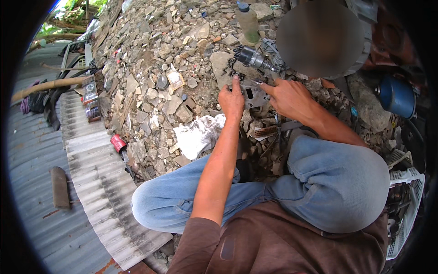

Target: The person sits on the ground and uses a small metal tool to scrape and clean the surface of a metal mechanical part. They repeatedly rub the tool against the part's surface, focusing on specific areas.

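My left hand (232, 101) is closed on the left edge of a grey metal plate (258, 98) with a rectangular hole, its thumb pointing away from me. From the right, my right hand (292, 99) reaches to the plate's far edge with its fingers pinched together. A thin, pale tip shows at those fingers, too small to name. Just beyond the plate, several small dark metal parts (231, 68) lie on a flat stone (220, 63). A black and silver cylindrical machine part (253, 58) rests beside them, close to a grey cable (273, 47).
Rubble covers the ground ahead. A white rag (197, 137) lies left of my knees, and a red can (118, 143) farther left by corrugated sheets (91, 160). A bottle (247, 25) stands at the far side. To the right are a blue canister (396, 97) and white basket (413, 201).
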The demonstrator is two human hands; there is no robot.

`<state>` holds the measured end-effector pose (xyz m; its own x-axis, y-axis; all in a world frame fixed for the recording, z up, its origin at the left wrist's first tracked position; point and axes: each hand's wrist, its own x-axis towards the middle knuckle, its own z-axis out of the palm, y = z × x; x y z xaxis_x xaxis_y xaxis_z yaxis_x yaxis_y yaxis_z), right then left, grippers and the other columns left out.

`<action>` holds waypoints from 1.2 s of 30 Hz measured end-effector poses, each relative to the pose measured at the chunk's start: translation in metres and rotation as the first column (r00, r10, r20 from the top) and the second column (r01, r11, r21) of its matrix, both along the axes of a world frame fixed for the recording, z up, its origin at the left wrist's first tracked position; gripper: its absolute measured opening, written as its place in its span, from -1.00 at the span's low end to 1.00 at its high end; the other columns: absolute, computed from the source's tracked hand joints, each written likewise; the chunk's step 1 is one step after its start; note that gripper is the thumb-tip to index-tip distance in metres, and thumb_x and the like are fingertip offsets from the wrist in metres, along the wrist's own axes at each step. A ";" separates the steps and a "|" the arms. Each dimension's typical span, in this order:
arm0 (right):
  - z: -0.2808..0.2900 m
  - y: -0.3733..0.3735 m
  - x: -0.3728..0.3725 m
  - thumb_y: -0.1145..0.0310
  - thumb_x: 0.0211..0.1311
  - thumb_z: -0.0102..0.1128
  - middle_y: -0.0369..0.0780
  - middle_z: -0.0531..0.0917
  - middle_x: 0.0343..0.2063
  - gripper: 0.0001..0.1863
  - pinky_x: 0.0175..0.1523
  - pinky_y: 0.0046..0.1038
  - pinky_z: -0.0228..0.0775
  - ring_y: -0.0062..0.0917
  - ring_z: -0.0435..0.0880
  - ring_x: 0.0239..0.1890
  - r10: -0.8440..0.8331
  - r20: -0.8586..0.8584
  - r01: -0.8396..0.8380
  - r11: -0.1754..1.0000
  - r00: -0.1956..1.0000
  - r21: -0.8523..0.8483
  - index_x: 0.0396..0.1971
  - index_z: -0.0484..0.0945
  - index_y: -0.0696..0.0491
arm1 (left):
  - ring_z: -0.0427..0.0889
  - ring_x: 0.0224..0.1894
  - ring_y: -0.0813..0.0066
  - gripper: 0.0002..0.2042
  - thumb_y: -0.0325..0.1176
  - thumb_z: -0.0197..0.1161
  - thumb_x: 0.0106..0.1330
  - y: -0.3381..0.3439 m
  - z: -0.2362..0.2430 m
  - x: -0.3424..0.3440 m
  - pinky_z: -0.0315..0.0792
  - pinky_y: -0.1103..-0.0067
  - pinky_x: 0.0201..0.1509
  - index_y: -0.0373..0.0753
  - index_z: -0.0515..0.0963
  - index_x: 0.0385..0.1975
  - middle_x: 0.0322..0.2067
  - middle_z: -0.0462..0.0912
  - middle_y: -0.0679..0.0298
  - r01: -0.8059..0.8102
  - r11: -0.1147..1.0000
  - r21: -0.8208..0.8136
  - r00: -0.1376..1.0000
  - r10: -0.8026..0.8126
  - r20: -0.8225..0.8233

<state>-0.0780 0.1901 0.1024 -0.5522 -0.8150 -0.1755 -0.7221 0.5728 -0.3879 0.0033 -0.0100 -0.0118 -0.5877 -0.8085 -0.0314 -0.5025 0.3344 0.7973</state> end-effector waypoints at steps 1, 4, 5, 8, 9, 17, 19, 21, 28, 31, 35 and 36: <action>0.001 0.000 0.000 0.36 0.28 0.25 0.03 0.69 -0.23 -0.47 -0.09 0.02 0.64 0.03 0.77 -0.22 0.003 0.006 -0.003 1.000 1.000 -0.007 0.28 0.63 -0.05 | 0.74 -0.27 -0.10 -0.22 0.30 0.25 0.45 -0.001 -0.001 0.000 0.54 0.18 -0.01 -0.59 0.68 -0.25 -0.40 0.74 -0.23 0.003 1.000 0.023 0.999 -0.003 0.032; 0.002 0.001 -0.001 0.36 0.28 0.25 0.03 0.69 -0.23 -0.48 -0.10 0.02 0.64 0.04 0.77 -0.22 0.009 0.016 -0.009 1.000 1.000 -0.012 0.28 0.63 -0.05 | 0.75 -0.21 -0.17 -0.20 0.30 0.24 0.45 -0.005 0.003 0.000 0.54 0.15 0.02 -0.62 0.67 -0.19 -0.35 0.74 -0.30 0.025 0.997 0.072 0.995 -0.032 0.096; 0.000 0.003 0.000 0.36 0.28 0.24 0.03 0.69 -0.24 -0.48 -0.10 0.02 0.64 0.04 0.77 -0.23 0.009 0.014 -0.009 1.000 1.000 -0.001 0.28 0.63 -0.04 | 0.75 -0.17 -0.24 -0.19 0.30 0.23 0.45 -0.002 0.009 0.000 0.54 0.13 0.05 -0.64 0.67 -0.15 -0.33 0.73 -0.35 0.045 0.996 0.078 0.994 -0.053 0.097; 0.003 0.001 -0.001 0.36 0.28 0.25 0.03 0.69 -0.27 -0.48 -0.11 0.02 0.64 0.04 0.77 -0.24 0.011 0.014 -0.011 1.000 1.000 -0.009 0.28 0.62 -0.03 | 0.76 -0.14 -0.29 -0.18 0.30 0.23 0.46 0.001 0.019 0.000 0.55 0.10 0.06 -0.66 0.66 -0.13 -0.31 0.73 -0.39 0.055 0.995 0.087 0.995 -0.063 0.081; 0.005 0.000 -0.001 0.36 0.28 0.25 0.03 0.69 -0.27 -0.48 -0.11 0.02 0.64 0.05 0.77 -0.24 0.011 0.016 -0.011 1.000 1.000 -0.018 0.28 0.62 -0.03 | 0.76 -0.15 -0.29 -0.18 0.30 0.22 0.46 0.002 0.021 0.000 0.55 0.11 0.05 -0.66 0.66 -0.14 -0.32 0.73 -0.38 0.051 0.995 0.090 0.996 -0.058 0.073; -0.007 0.000 -0.003 0.38 0.28 0.24 0.05 0.69 -0.26 -0.48 -0.10 0.01 0.63 0.07 0.77 -0.23 -0.022 0.009 0.022 0.997 1.000 -0.075 0.27 0.63 0.01 | 0.74 -0.27 -0.24 -0.20 0.29 0.24 0.46 0.008 0.025 0.000 0.54 0.11 -0.03 -0.66 0.65 -0.24 -0.42 0.69 -0.36 0.044 0.999 0.029 0.998 -0.045 0.034; -0.010 0.005 -0.005 0.38 0.28 0.25 0.06 0.69 -0.25 -0.48 -0.10 0.01 0.63 0.07 0.76 -0.23 -0.037 0.012 0.038 0.996 0.999 -0.078 0.27 0.63 0.01 | 0.73 -0.26 -0.24 -0.20 0.28 0.25 0.45 0.009 0.028 -0.002 0.54 0.11 -0.02 -0.66 0.65 -0.23 -0.40 0.69 -0.37 0.046 0.998 0.049 0.996 -0.050 0.078; -0.009 0.009 -0.002 0.37 0.28 0.25 0.06 0.69 -0.24 -0.48 -0.10 0.01 0.63 0.06 0.76 -0.23 -0.048 0.014 0.049 0.994 0.999 -0.100 0.27 0.63 0.01 | 0.73 -0.25 -0.24 -0.19 0.29 0.24 0.45 0.002 0.025 -0.002 0.53 0.11 -0.02 -0.67 0.65 -0.22 -0.39 0.69 -0.36 0.043 0.996 0.081 0.995 -0.050 0.088; -0.003 0.011 0.003 0.36 0.27 0.27 0.06 0.69 -0.25 -0.46 -0.10 0.00 0.63 0.04 0.76 -0.24 -0.026 0.034 0.029 0.996 0.999 -0.081 0.30 0.63 -0.01 | 0.74 -0.21 -0.09 -0.18 0.33 0.22 0.44 0.003 0.029 0.000 0.53 0.18 0.05 -0.61 0.67 -0.20 -0.35 0.75 -0.24 0.050 0.991 0.122 0.992 -0.064 0.108; 0.002 0.006 0.000 0.36 0.27 0.27 0.05 0.68 -0.25 -0.45 -0.10 0.00 0.63 0.04 0.76 -0.23 -0.007 0.026 0.009 0.998 1.000 -0.061 0.30 0.63 -0.03 | 0.74 -0.20 -0.10 -0.19 0.32 0.22 0.44 0.006 0.032 -0.001 0.53 0.18 0.06 -0.62 0.67 -0.18 -0.34 0.75 -0.25 0.051 0.991 0.124 0.992 -0.065 0.108; 0.002 0.004 0.000 0.37 0.28 0.26 0.04 0.69 -0.25 -0.46 -0.10 0.00 0.63 0.03 0.76 -0.22 0.004 0.014 -0.003 0.999 1.000 -0.052 0.30 0.63 -0.03 | 0.75 -0.18 -0.09 -0.20 0.30 0.23 0.45 0.002 0.026 -0.001 0.53 0.18 0.07 -0.62 0.67 -0.14 -0.32 0.76 -0.26 0.052 0.993 0.103 0.986 -0.067 0.150; 0.002 0.002 0.000 0.37 0.29 0.25 0.04 0.69 -0.24 -0.46 -0.10 0.00 0.63 0.03 0.76 -0.22 0.007 0.013 -0.006 0.998 1.000 -0.059 0.30 0.63 -0.03 | 0.76 -0.18 -0.08 -0.20 0.30 0.24 0.45 0.000 0.023 0.002 0.53 0.18 0.07 -0.63 0.67 -0.13 -0.32 0.76 -0.25 0.044 0.991 0.125 0.991 -0.060 0.122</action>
<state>-0.0778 0.1920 0.1047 -0.5445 -0.8280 -0.1339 -0.7205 0.5435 -0.4306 0.0050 -0.0095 0.0116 -0.6141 -0.7625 -0.2035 -0.5854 0.2671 0.7655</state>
